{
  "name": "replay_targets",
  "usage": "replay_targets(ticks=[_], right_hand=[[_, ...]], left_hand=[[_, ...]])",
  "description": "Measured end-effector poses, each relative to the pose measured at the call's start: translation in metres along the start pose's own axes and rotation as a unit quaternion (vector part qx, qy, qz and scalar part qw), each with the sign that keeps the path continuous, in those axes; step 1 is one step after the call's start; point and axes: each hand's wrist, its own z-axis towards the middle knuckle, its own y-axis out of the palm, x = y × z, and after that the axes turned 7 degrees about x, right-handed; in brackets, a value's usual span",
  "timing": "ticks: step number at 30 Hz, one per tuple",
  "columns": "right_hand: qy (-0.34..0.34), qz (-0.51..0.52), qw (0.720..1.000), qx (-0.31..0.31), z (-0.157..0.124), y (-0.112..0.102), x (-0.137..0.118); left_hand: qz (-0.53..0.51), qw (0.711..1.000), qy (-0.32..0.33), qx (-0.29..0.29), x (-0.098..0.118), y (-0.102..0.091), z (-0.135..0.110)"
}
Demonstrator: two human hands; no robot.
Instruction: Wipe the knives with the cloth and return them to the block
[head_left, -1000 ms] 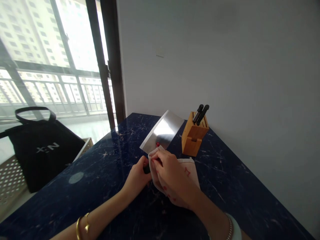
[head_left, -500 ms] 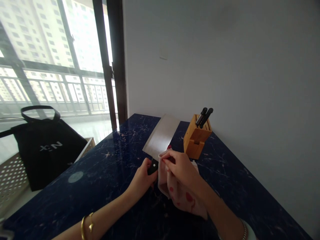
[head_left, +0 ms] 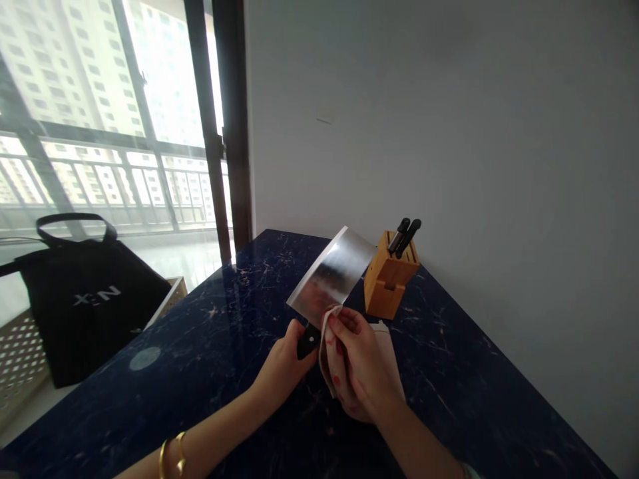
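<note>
My left hand (head_left: 284, 362) is wrapped round the black handle of a cleaver (head_left: 333, 277), whose broad shiny blade tilts up and away over the dark blue marble table (head_left: 200, 346). My right hand (head_left: 359, 362) is closed on a white cloth with red spots (head_left: 330, 346), pressed against the heel of the blade just beside the handle. More of the cloth hangs under my right palm down to the table.
A wooden knife block (head_left: 388, 279) with two black-handled knives stands just behind the blade, near the white wall. A black tote bag (head_left: 84, 299) rests on a perforated white crate at the left, beside the window and its dark frame.
The blade has turned from edge-flat and dull to tilted with its shiny face toward me. My right hand with the cloth slid back down the blade toward the handle.
</note>
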Motion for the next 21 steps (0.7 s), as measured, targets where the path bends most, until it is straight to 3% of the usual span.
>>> replay_targets(ticks=[6, 12, 16, 21], right_hand=[[-0.013, -0.093, 0.994, -0.048, -0.007, -0.003, -0.003], [-0.063, -0.172, 0.982, -0.044, -0.014, 0.003, -0.013], [-0.114, -0.209, 0.97, -0.043, -0.014, 0.007, -0.026], [-0.19, -0.282, 0.94, 0.002, -0.007, -0.001, -0.044]], left_hand=[[0.01, 1.0, 0.018, -0.006, 0.001, 0.0, -0.002], [-0.047, 0.997, -0.014, -0.066, 0.0, 0.004, -0.006], [-0.02, 0.997, 0.037, -0.062, 0.008, 0.002, -0.009], [0.052, 0.991, 0.084, -0.093, 0.019, -0.009, -0.007]])
